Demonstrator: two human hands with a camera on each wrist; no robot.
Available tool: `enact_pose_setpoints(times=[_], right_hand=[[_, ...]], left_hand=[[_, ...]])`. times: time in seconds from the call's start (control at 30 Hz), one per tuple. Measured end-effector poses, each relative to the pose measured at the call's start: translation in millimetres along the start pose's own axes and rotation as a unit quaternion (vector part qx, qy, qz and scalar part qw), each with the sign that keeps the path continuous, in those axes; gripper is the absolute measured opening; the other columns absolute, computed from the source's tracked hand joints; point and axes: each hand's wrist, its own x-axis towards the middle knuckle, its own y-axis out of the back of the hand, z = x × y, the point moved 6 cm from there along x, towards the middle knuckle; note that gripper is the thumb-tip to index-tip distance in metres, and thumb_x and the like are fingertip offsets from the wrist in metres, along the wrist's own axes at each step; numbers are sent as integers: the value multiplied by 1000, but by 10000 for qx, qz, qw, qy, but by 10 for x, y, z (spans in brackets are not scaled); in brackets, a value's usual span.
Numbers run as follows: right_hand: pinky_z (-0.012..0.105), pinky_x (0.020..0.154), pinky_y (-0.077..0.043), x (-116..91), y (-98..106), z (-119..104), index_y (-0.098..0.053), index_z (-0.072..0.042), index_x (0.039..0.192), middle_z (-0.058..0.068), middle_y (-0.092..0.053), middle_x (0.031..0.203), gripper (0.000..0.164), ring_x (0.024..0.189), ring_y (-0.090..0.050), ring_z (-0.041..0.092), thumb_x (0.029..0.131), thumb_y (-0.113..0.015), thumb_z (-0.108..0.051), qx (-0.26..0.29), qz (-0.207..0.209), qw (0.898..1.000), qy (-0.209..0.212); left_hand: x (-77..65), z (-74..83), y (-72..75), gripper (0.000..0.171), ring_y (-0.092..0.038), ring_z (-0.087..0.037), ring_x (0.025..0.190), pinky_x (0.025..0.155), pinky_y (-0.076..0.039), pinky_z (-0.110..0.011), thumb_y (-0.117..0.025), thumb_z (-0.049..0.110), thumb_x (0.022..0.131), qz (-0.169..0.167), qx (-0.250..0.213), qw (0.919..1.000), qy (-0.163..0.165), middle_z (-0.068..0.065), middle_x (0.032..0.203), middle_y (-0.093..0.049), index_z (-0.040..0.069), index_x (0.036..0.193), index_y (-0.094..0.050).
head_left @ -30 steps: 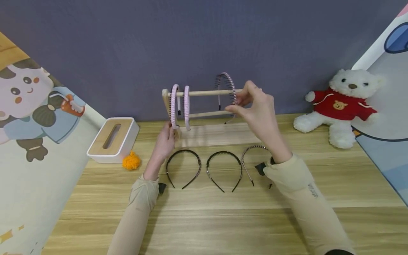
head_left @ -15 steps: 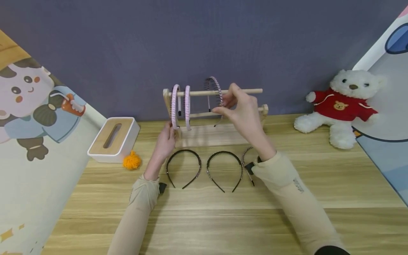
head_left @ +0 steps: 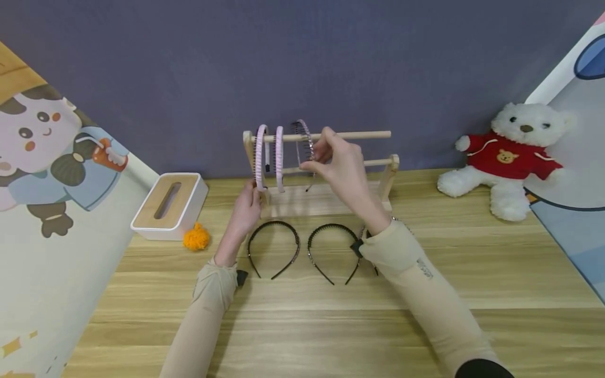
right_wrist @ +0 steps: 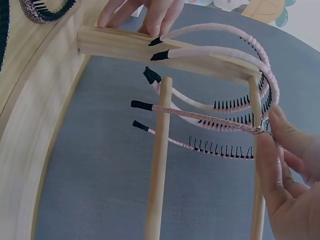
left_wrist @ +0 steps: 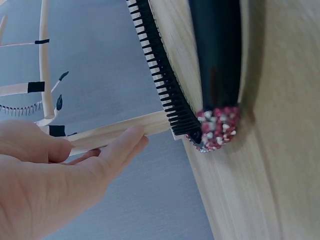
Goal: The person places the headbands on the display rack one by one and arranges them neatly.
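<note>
My right hand (head_left: 342,163) pinches a slim beaded headband (right_wrist: 200,117) with comb teeth between thumb and fingers. That headband straddles the top rod of a wooden headband rack (head_left: 371,135), its ends hanging near the lower rod. Left of it, two fabric-covered pink headbands (head_left: 279,157) hang on the same rod. Down at the rack's left end, my left hand (head_left: 247,206) grips the side post (left_wrist: 117,131), thumb on one side and fingers on the other.
In front of the rack lie a black headband (head_left: 298,240), a second black headband (head_left: 333,226) and a beaded one (head_left: 397,220) partly hidden by my right sleeve. A tissue box (head_left: 189,207) and orange pom-pom (head_left: 196,238) stand left; a white teddy bear (head_left: 508,157) sits right.
My right hand has slid the beaded headband leftward along the top rod, closer to the pink ones, and slightly lower. My left hand stays on the rack's post.
</note>
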Motion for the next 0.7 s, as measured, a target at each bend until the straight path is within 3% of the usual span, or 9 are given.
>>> enact_pose_setpoints(times=[0.4, 0.7], right_hand=[[31, 74, -59, -1, -105, 16, -62, 0, 101, 11, -72, 92, 38, 82, -70, 23, 82, -93, -12, 102, 10, 9999, -11], [34, 77, -60, -31, -124, 11, -61, 2, 112, 13, -73, 99, 48, 84, -71, 26, 81, -95, -13, 298, 65, 9995, -129]], left_hand=[[4, 9, -8, 37, -57, -37, 90, 73, -46, -33, -35, 10, 117, -27, -39, 10000, -23, -24, 103, -60, -9, 146, -50], [-7, 13, -5, 37, -57, -39, 93, 76, -46, -36, -35, 8, 117, 0, -64, 10000, -18, -23, 103, -58, -11, 145, -49]])
